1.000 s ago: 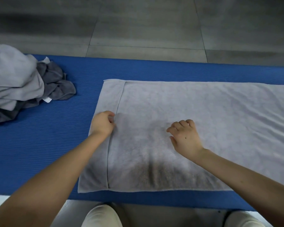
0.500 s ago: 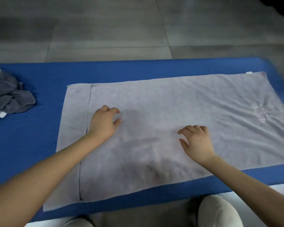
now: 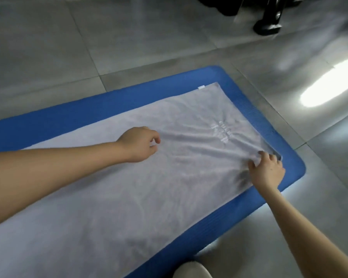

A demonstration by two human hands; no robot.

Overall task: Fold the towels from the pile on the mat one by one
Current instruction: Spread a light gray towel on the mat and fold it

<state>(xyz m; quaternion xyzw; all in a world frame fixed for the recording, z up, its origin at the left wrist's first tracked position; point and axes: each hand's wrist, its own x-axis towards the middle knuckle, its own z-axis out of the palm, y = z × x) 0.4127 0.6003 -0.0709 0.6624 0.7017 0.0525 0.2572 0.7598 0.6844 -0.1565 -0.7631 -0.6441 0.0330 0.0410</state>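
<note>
Grey towel (image 3: 169, 187) is spread on blue mat (image 3: 48, 121), long axis left-right. Its right short edge is pinched by right hand (image 3: 266, 169). Left hand (image 3: 138, 144) is held loosely curled mid-towel, nothing gripped.

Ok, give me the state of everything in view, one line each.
towel: spread flat on the mat, unfolded, wrinkled at its right end
mat: flat on the floor
left hand: loosely curled over the towel, holding nothing
right hand: gripping the towel's right edge
</note>
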